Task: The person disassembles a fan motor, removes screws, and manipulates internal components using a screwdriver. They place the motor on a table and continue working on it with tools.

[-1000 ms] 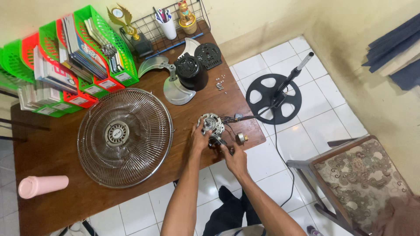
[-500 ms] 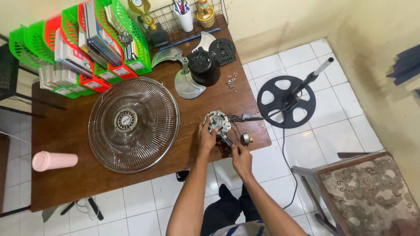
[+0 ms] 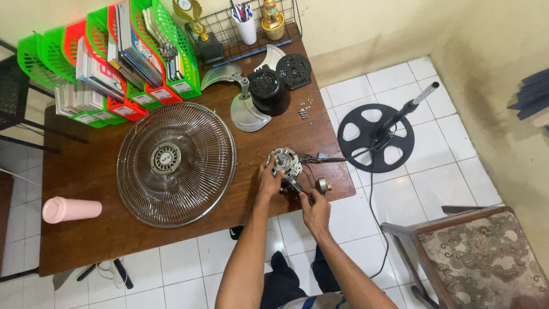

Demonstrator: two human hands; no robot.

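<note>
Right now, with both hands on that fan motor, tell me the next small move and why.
Probably keep the left hand steadying the fan motor while the right hand works the shaft end; the motor sits close to the table edge, so bracing it seems wise.

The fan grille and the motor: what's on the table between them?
Nothing. In the head view, only bare brown table lies between the fan grille and the motor. The left hand holds the motor's near side.

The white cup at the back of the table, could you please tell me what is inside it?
Several pens stand upright in the white cup; its wall hides their lower ends.
</note>
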